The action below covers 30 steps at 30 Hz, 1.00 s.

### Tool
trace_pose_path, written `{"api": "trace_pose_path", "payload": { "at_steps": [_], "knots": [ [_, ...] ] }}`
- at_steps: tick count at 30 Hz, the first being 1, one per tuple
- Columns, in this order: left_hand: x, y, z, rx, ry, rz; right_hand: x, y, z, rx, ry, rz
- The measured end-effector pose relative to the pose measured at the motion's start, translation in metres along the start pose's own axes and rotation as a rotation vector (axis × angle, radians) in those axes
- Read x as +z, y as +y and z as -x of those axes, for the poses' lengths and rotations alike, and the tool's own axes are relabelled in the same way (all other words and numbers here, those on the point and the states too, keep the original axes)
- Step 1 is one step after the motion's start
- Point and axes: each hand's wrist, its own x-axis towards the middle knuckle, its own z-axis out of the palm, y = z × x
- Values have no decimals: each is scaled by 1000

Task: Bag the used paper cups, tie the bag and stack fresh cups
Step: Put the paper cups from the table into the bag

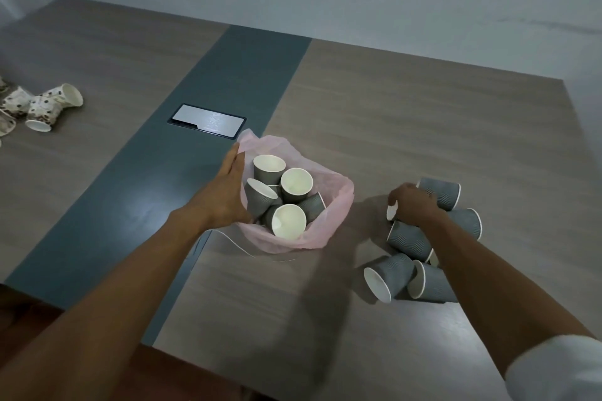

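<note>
From the head camera, a pink plastic bag (329, 221) sits open on the wood-grain bench (423, 127), just right of the bench's grey-blue centre strip (208, 127). Inside the bag lie several grey ribbed paper cups (290, 221), some with their white insides facing up, others tipped on their sides. The left hand (228, 192) rests against the bag's left edge, fingers held straight and together, thumb side at the plastic. To the right of the bag, well apart from it, a loose pile of grey cups (410, 238) lies on its side on the bench. The right hand (412, 205) is down on this pile, fingers curled around one cup whose white rim (392, 209) shows at the fingertips. At the far left edge lies a cluster of white cups with brown spots (42, 107), tipped over. A silver cable hatch (208, 120) sits in the centre strip beyond the bag.
</note>
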Motion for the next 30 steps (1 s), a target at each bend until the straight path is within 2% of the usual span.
{"api": "trace_pose_path", "payload": {
  "at_steps": [4,6,9,10,12,14,18,20,23,26,28,30],
  "knots": [
    [0,-2,-1,-15,-12,8,-5,4,-6,-64,76,45],
    [1,-1,-2,-28,-11,12,-21,1,-8,-73,164,-146],
    [2,2,-2,-31,-5,24,-47,-24,-4,-84,452,-576],
    [2,4,-2,-31,-3,26,-54,-36,2,-101,495,-703],
    [2,5,-3,-29,-2,30,-61,-62,13,-195,406,-916],
    [2,6,-3,-28,-2,37,-59,-82,23,-293,250,-1011],
    [0,4,-4,-20,-6,53,-38,-103,31,-432,87,-840],
    [0,3,-4,-22,-6,53,-33,-102,30,-438,-2,-843],
    [0,2,-4,-20,-5,36,-37,-89,20,-303,103,-924],
    [1,1,-4,-17,-2,38,-26,-75,3,-50,202,-830],
    [2,-3,-3,-15,6,33,-11,-75,-3,87,112,-875],
    [6,-8,-1,-8,18,32,6,-80,0,185,-40,-1100]
  ]
}}
